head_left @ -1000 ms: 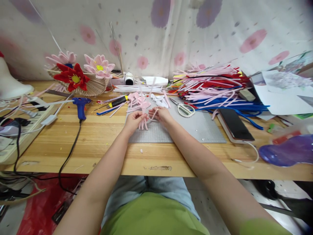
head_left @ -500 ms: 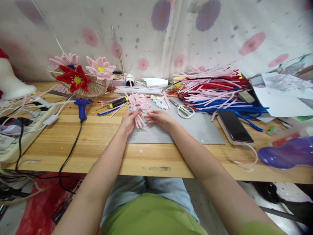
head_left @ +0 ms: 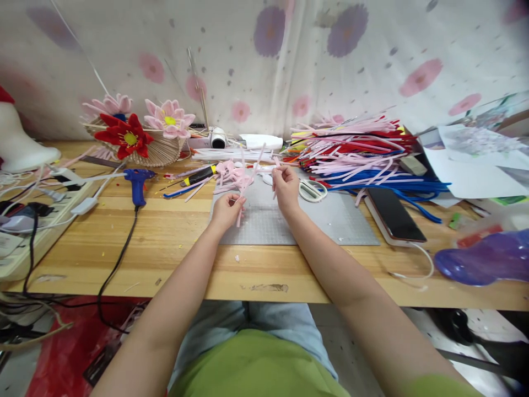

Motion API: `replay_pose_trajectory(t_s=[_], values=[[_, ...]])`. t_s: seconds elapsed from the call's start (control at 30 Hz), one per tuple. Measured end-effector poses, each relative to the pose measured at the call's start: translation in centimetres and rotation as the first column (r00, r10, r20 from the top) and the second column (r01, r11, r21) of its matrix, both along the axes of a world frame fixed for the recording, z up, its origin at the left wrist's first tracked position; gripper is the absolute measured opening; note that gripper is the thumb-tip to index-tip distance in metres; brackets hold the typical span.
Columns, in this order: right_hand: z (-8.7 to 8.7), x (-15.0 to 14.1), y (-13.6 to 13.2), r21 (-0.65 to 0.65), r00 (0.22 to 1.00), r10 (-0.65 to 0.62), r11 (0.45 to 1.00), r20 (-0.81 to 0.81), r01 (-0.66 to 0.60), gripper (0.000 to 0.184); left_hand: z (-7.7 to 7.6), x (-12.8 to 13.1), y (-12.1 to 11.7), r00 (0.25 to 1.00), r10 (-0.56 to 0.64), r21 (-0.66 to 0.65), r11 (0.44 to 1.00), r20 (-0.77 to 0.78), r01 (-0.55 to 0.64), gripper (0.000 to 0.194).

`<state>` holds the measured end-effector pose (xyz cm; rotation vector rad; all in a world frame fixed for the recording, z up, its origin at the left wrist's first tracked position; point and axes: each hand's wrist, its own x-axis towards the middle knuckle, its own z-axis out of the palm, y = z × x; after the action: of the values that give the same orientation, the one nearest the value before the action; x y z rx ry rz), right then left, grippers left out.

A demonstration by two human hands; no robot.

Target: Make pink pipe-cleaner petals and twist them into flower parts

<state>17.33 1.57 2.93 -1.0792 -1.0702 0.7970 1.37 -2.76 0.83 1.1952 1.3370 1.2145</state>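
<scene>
My left hand [head_left: 228, 212] is closed in a pinch on a few pale pink pipe cleaners [head_left: 258, 161], whose ends stick out above and below the fingers over the grey cutting mat [head_left: 264, 226]. To its right, my right hand [head_left: 286, 188] pinches a short pink pipe cleaner [head_left: 276, 161]; its tip shows above the fingers and a bit below them. Behind the left hand lie looped pink pipe-cleaner pieces [head_left: 225, 172]. White shaped pieces [head_left: 267, 179] are partly hidden by the right hand. Scissors with pale handles [head_left: 313, 191] rest just right of that hand.
A blue glue gun [head_left: 139, 184] and a power strip [head_left: 45, 231] with cables are on the left. Fuzzy flowers [head_left: 130, 138] stand behind. Piled pipe cleaners [head_left: 355, 149], a phone [head_left: 397, 212] and a purple object [head_left: 483, 258] occupy the right. A yellow-black cutter [head_left: 200, 176] lies behind the mat.
My hands have moved apart. The right hand went right and away from me and now pinches a pink pipe cleaner. The bundle in my left hand has turned and spread.
</scene>
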Motion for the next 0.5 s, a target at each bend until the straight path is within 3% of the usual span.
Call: replay_pose_trajectory(t_s=[0.17,0.23,0.37,0.5], values=[[0.6,1.0,0.6,0.026,0.965,-0.260,0.965,-0.025,0.260,0.016,-0.4,0.2,-0.1,0.992,0.072,0.111,0.992,-0.103,-0.060,0.018],[0.8,1.0,0.4,0.040,0.956,-0.288,0.956,-0.053,0.290,0.013,-0.5,0.1,-0.1,0.987,0.094,0.114,0.990,-0.130,-0.079,0.017],[0.0,-0.6,-0.4,0.042,0.994,-0.101,0.994,0.052,0.099,0.010,-0.7,-0.1,-0.2,0.974,0.115,0.145,0.986,-0.197,-0.087,0.017],[-1.3,-2.1,-0.6,-0.114,0.993,0.056,0.993,0.101,-0.044,0.010,-0.8,-0.2,-0.2,0.959,0.099,0.256,0.966,-0.264,-0.029,0.017]])
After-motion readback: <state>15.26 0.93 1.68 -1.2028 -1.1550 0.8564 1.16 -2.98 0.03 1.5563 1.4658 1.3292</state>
